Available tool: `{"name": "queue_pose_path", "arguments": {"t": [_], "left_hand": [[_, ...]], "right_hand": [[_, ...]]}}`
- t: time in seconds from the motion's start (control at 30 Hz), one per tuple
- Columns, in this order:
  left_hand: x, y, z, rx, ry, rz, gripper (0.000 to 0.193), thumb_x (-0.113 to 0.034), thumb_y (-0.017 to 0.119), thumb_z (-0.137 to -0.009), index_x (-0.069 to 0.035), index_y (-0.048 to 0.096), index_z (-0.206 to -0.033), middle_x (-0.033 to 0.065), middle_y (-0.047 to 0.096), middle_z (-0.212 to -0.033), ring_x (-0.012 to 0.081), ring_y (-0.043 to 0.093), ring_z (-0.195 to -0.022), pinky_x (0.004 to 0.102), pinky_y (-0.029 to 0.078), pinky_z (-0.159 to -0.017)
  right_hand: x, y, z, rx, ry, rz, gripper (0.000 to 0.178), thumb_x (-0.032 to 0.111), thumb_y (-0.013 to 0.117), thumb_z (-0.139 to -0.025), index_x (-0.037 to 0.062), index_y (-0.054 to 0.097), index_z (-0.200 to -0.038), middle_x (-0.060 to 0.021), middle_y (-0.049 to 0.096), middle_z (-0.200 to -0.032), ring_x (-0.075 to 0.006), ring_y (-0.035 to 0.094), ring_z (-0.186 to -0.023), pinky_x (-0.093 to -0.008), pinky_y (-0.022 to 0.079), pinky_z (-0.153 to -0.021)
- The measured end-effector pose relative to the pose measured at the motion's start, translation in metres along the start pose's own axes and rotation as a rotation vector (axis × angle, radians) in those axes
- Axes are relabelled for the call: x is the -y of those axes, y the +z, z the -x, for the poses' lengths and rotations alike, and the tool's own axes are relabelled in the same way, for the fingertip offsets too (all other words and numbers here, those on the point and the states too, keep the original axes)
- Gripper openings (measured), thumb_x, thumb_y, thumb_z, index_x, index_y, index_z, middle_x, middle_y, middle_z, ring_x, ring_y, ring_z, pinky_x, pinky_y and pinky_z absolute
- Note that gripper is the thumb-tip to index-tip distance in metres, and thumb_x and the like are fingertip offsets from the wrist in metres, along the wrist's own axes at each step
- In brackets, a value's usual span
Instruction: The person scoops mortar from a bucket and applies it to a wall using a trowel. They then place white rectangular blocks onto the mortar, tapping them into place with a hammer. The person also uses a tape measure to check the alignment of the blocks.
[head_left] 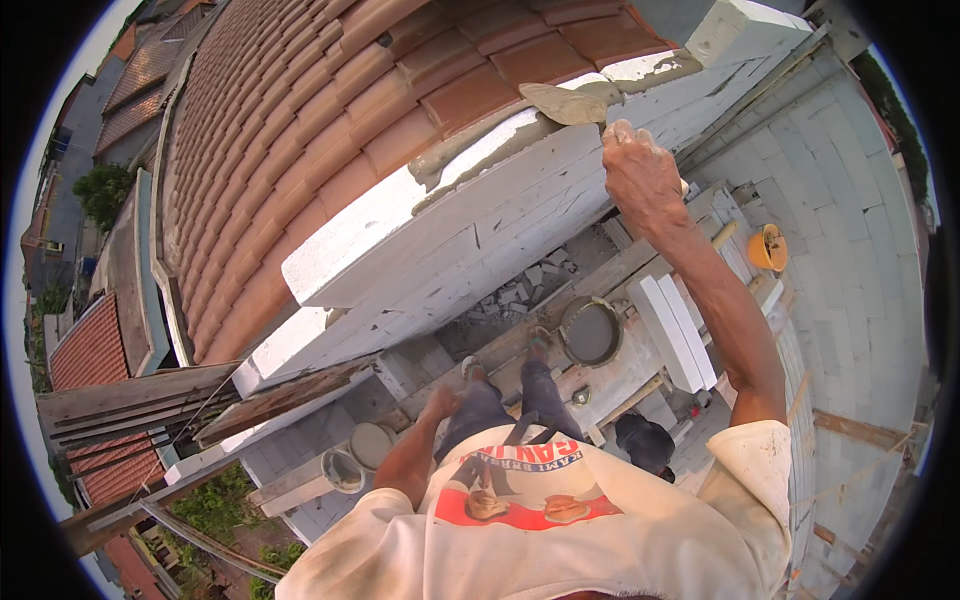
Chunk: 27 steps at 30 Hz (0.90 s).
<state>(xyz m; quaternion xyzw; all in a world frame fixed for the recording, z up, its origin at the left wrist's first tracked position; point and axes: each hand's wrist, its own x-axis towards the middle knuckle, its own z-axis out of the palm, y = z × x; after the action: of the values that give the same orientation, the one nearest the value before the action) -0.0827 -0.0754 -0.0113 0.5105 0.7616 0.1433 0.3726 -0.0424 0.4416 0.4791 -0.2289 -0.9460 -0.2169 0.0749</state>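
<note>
Trowel (562, 103) is located at the top edge of the white block wall (400, 242), beside grey mortar (500, 153). The right hand (640, 170) is closed around its handle; the left hand (443, 402) is low beside the leg, and its finger position cannot be determined. A tilted blade may drop mortar onto the adjacent roof tiles (370, 100). Uneven mortar may seat a block out of level. Overreaching may unbalance the person, since the left hand appears to brace nothing. Farther out, the mortar bucket (590, 332) stands near the feet; a misplaced step may tip it
</note>
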Motion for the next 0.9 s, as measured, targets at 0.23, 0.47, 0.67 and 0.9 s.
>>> {"name": "queue_pose_path", "arguments": {"t": [0.23, 0.47, 0.67, 0.9], "left_hand": [[-0.02, -0.014, 0.027, 0.134, -0.491, 0.324, 0.05, -0.047, 0.065, -0.092, 0.0, 0.073, -0.107, 0.033, 0.068, -0.115, 0.0494, 0.065, -0.108, 0.0542, 0.052, -0.087], [-0.078, -0.059, -0.019, 0.45, -0.484, 0.316, 0.082, -0.056, 0.067, -0.091, 0.01, 0.054, -0.137, 0.0361, 0.062, -0.132, 0.0447, 0.058, -0.132, 0.0499, 0.043, -0.11], [-0.109, -0.036, -0.024, 0.52, -0.538, 0.037, 0.107, -0.055, 0.078, -0.082, 0.018, 0.037, -0.148, 0.0376, 0.047, -0.149, 0.0463, 0.048, -0.14, 0.0456, 0.04, -0.117], [-0.123, 0.002, -0.074, 0.721, -0.801, -0.29, 0.136, -0.062, 0.088, -0.071, 0.024, 0.018, -0.149, 0.0405, 0.047, -0.145, 0.0484, 0.05, -0.137, 0.0496, 0.047, -0.111]], "right_hand": [[0.064, -0.02, -0.013, 0.009, -0.218, -0.191, 0.011, 0.006, 0.068, -0.087, -0.0036, 0.071, -0.093, -0.0117, 0.063, -0.094, -0.0215, 0.07, -0.087, -0.0326, 0.064, -0.067], [0.1, -0.01, 0.059, -0.149, -0.037, -0.921, 0.024, 0.008, 0.07, -0.084, -0.0013, 0.063, -0.105, -0.012, 0.061, -0.094, -0.0244, 0.071, -0.08, -0.0338, 0.063, -0.061], [0.094, 0.11, 0.235, 0.094, 0.662, -1.333, 0.036, 0.014, 0.071, -0.087, -0.0067, 0.059, -0.114, -0.0209, 0.067, -0.091, -0.0412, 0.068, -0.076, -0.0474, 0.057, -0.069], [0.145, 0.382, 0.476, 0.979, 1.286, -1.02, 0.044, 0.035, 0.066, -0.094, -0.0041, 0.066, -0.116, -0.0309, 0.072, -0.1, -0.0466, 0.07, -0.102, -0.0511, 0.058, -0.089]]}}
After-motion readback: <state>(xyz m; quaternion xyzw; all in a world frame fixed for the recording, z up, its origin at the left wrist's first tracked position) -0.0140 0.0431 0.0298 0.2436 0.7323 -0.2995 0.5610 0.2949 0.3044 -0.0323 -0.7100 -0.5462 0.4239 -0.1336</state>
